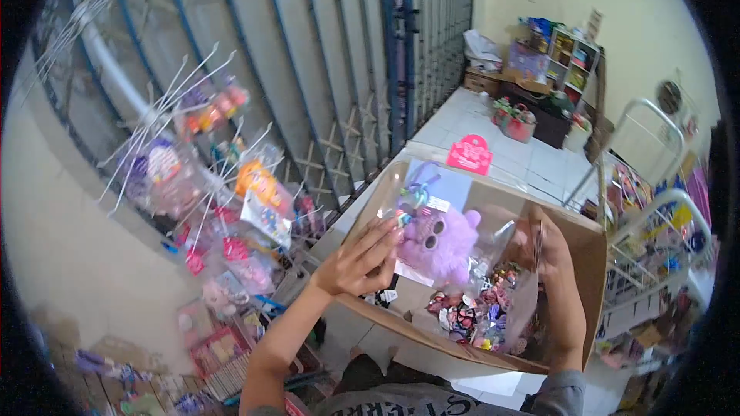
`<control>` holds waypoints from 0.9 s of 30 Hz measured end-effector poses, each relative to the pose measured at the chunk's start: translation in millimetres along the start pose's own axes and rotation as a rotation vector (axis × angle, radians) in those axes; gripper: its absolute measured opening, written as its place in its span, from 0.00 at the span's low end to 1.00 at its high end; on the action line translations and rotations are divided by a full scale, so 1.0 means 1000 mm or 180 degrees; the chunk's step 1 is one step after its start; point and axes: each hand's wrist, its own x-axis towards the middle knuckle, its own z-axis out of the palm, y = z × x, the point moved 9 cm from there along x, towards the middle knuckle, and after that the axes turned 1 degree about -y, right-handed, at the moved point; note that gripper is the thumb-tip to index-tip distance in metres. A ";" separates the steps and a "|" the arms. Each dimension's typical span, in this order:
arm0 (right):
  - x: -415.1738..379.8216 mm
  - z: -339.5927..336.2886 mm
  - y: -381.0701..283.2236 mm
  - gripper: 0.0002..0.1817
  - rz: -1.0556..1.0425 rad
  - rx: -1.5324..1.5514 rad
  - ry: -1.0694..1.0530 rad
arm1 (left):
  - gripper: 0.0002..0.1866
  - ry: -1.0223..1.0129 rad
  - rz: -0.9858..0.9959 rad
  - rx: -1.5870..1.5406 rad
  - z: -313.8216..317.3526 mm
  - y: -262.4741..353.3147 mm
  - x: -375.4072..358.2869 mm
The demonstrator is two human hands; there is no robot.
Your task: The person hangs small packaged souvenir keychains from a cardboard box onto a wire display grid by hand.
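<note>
A fluffy purple plush toy (445, 245) with dark round eyes and a lilac strap hangs over the cardboard box (590, 262). My left hand (364, 256) is closed at the plush's left side, its fingertips by a small striped piece; the thumb is partly hidden. Over the box's right part, my right hand (553, 246) grips the edge of a clear plastic bag (524, 296). Below, in the box, lie small colourful hair accessories (466, 312), some in clear wrapping. A pale blue sheet (447, 181) stands behind the plush.
A pink tag (470, 154) shows at the box's far edge. On the left, wire hooks (162, 119) carry packaged trinkets beside a folding metal gate (308, 69). White metal racks (644, 239) with goods stand at right. Farther back are a small shelf (572, 62) and bags.
</note>
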 end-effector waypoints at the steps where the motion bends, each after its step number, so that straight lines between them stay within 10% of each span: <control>1: 0.000 0.009 0.006 0.16 0.0118 0.0014 -0.0059 | 0.07 0.0013 0.0006 -0.0002 -0.005 0.002 -0.004; 12: 0.042 0.031 0.094 0.06 0.0929 -0.1850 0.0188 | 0.09 -0.0235 -0.0898 0.0362 -0.042 0.048 -0.075; 20: 0.071 0.066 0.144 0.07 0.0868 -0.2177 -0.0314 | 0.17 0.1182 -0.2784 -0.0039 -0.089 0.051 -0.133; 24: 0.075 0.106 0.180 0.07 0.1064 -0.2486 -0.0799 | 0.25 0.3259 -0.3972 -0.1455 -0.108 0.048 -0.194; 27: 0.076 0.134 0.213 0.07 0.1210 -0.2932 -0.1405 | 0.21 0.3135 -0.4984 -0.1549 -0.116 0.044 -0.237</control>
